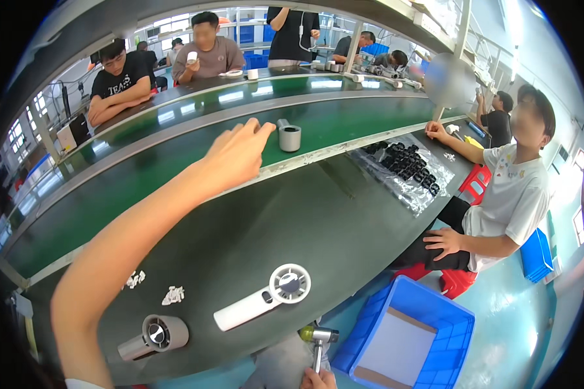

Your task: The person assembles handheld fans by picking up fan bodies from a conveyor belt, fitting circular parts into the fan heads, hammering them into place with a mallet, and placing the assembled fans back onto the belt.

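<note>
My left hand [240,150] reaches out over the green conveyor belt [175,144], its fingers bent and slightly apart. Just right of its fingertips a grey handheld fan [290,138] lies on the belt, its round head toward me; a narrow gap seems to separate them. Low in front of me, my right hand [319,380] grips the handle of a small hammer [318,334] with a metal head and a yellow-green face. On the dark worktable lie a white handheld fan [266,297] with a round grille and, farther left, a grey-beige handheld fan [154,337].
Small white pieces [173,295] lie in piles at the table's left. A clear plastic bag of black rings [405,168] lies at the far right. A blue crate [405,334] stands beside the table. A person in white [509,188] sits on the right; other people sit beyond the belt.
</note>
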`<state>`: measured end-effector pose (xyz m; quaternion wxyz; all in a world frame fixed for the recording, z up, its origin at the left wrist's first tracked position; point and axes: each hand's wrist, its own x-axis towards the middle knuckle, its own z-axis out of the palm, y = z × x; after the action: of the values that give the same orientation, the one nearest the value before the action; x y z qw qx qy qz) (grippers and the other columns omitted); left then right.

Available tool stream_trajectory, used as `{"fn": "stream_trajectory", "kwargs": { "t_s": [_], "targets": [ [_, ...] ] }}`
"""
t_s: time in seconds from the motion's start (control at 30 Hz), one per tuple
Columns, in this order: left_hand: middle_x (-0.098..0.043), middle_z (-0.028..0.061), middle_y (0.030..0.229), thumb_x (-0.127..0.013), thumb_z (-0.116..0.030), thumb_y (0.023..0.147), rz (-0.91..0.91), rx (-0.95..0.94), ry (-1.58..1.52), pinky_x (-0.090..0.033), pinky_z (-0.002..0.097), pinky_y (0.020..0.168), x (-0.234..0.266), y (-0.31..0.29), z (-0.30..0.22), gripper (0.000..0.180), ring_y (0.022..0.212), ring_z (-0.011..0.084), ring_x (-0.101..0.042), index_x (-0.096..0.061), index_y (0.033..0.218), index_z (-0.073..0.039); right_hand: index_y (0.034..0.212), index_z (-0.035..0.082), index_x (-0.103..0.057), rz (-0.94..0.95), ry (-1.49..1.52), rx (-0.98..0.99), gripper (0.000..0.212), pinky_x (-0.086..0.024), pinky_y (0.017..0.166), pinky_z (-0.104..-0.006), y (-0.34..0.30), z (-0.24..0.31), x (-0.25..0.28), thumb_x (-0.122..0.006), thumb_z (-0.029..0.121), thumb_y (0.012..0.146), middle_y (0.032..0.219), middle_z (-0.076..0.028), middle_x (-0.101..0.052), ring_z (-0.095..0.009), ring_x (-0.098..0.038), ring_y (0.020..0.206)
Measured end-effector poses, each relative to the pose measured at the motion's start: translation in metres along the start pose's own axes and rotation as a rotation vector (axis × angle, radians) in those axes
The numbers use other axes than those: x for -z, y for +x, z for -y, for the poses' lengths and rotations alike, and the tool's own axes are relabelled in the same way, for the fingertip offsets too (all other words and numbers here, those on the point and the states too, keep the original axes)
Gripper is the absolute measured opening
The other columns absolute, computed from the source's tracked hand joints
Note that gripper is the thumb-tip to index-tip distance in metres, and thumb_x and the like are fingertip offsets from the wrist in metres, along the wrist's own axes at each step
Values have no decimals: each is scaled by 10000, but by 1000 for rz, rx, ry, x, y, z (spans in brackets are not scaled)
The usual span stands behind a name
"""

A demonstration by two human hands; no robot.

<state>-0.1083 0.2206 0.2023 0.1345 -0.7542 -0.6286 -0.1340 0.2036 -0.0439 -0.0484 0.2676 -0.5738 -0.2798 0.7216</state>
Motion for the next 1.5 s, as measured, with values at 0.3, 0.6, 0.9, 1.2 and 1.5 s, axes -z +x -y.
{"fn": "stream_trajectory", "kwargs": {
  "t_s": [0.3,0.6,0.9,1.2,1.5],
  "targets": [
    [-567,211,1120,-735,-446,730,-115,600,-268,-490,478,840,-140,117,16,704,1036,383,-595,-444,1305,-163,726,86,-453,-14,19,-14,312,-371,333,-273,6,4,7,-502,274,971,507,6,-413,-111,-396,367],
    [-607,184,1117,-778,-206,725,-559,168,-490,-484,408,877,-75,85,2,597,1040,351,-605,-447,1209,-89,750,88,-480,-42,96,-17,275,-325,391,-220,14,2,21,-510,249,971,546,28,-427,-79,-414,427],
    [-537,173,1208,-823,-25,652,-364,-310,-782,-444,402,977,61,-67,-115,809,1139,267,-562,-338,1300,-49,737,91,-484,-28,76,19,290,-317,392,-220,9,-13,23,-518,266,966,539,36,-423,-72,-413,426],
    [-522,305,1210,-897,-72,601,-320,-557,-949,-538,406,848,93,-116,-153,926,1069,352,-613,-304,1312,-54,722,106,-472,-2,24,86,295,-347,377,-257,1,-10,17,-512,281,957,536,38,-418,-78,-402,419],
    [-557,269,1185,-868,-126,632,-417,-527,-845,-572,377,725,96,-120,-163,574,953,338,-649,-624,1151,-112,713,85,-506,-87,32,120,345,-380,381,-284,2,-12,21,-488,328,956,523,16,-436,-113,-426,397]
  ]
}}
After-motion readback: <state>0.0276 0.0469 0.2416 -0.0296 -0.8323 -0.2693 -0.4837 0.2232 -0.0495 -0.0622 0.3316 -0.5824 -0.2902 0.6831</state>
